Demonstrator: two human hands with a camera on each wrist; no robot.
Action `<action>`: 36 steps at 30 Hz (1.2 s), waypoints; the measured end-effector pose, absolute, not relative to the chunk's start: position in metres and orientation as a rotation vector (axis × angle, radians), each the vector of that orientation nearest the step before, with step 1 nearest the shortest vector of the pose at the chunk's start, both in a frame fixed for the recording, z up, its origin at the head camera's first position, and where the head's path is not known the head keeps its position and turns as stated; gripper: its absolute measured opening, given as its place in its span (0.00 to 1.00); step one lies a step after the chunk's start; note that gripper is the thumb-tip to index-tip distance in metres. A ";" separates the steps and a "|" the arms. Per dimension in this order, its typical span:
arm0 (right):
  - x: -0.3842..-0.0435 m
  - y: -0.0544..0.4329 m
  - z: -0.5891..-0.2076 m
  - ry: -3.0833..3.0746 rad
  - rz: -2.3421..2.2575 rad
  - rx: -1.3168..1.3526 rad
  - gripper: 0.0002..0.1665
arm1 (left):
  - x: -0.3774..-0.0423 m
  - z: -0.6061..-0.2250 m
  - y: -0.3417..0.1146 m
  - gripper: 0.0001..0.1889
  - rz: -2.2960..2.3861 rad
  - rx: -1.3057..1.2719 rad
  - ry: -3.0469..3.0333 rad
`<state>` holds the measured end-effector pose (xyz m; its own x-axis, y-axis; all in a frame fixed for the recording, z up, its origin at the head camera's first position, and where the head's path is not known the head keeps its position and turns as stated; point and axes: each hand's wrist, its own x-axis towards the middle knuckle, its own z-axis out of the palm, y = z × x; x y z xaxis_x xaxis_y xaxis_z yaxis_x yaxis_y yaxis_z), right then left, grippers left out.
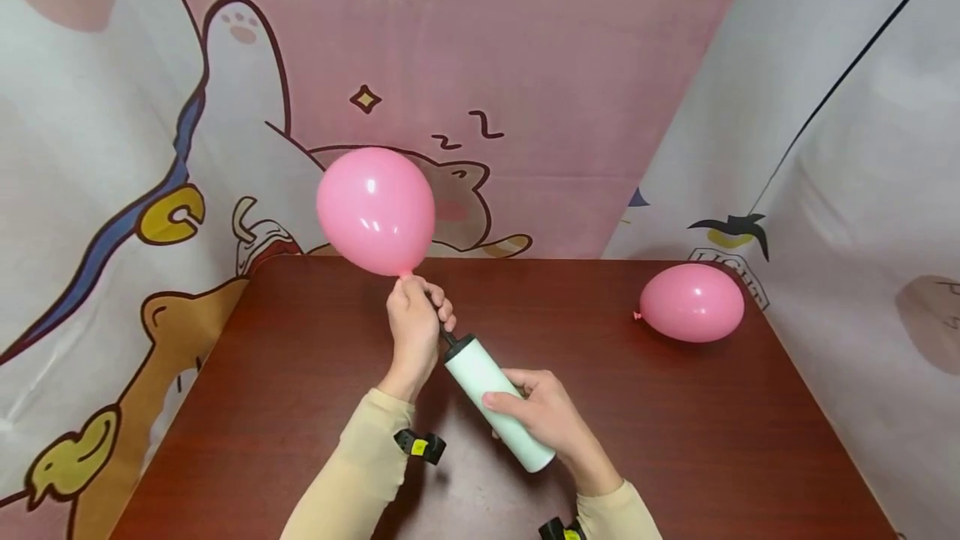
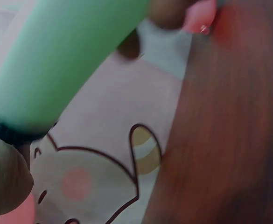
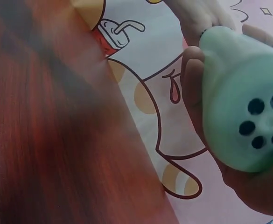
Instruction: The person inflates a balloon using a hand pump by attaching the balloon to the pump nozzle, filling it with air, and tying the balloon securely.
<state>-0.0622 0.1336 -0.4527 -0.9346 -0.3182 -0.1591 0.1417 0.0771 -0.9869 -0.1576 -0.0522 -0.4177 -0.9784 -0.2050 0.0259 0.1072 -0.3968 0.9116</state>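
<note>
An inflated pink balloon (image 1: pixel 375 211) rises above my left hand (image 1: pixel 415 327), whose fingers pinch its neck around the pump's nozzle end. My right hand (image 1: pixel 551 419) grips the pale green barrel of a balloon pump (image 1: pixel 498 402), held tilted above the table. The pump's black cap and thin black stem lead up into the left hand; the nozzle tip itself is hidden. In the right wrist view the holed base of the pump (image 3: pixel 262 121) faces the camera. The left wrist view shows the green barrel (image 2: pixel 66 60) close up.
A second pink balloon (image 1: pixel 692 302), its neck knotted, lies on the right side of the brown table (image 1: pixel 315 340). Cloth with cartoon animals (image 1: pixel 525 65) hangs behind and beside the table.
</note>
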 end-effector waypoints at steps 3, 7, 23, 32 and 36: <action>-0.062 0.132 -0.453 2.019 -1.931 -0.159 0.24 | -0.153 -0.422 -0.048 0.22 -2.487 0.143 -1.622; -0.059 0.134 -0.455 2.009 -1.928 -0.174 0.26 | -0.157 -0.421 -0.054 0.21 -2.478 0.139 -1.620; -0.050 0.153 -0.461 2.018 -1.901 -0.303 0.20 | -0.176 -0.398 -0.078 0.22 -2.404 0.202 -1.543; -0.058 0.134 -0.451 2.022 -1.960 -0.155 0.26 | -0.152 -0.420 -0.042 0.23 -2.476 0.124 -1.638; -0.055 0.133 -0.454 2.002 -1.963 -0.135 0.26 | -0.149 -0.423 -0.045 0.23 -2.480 0.129 -1.663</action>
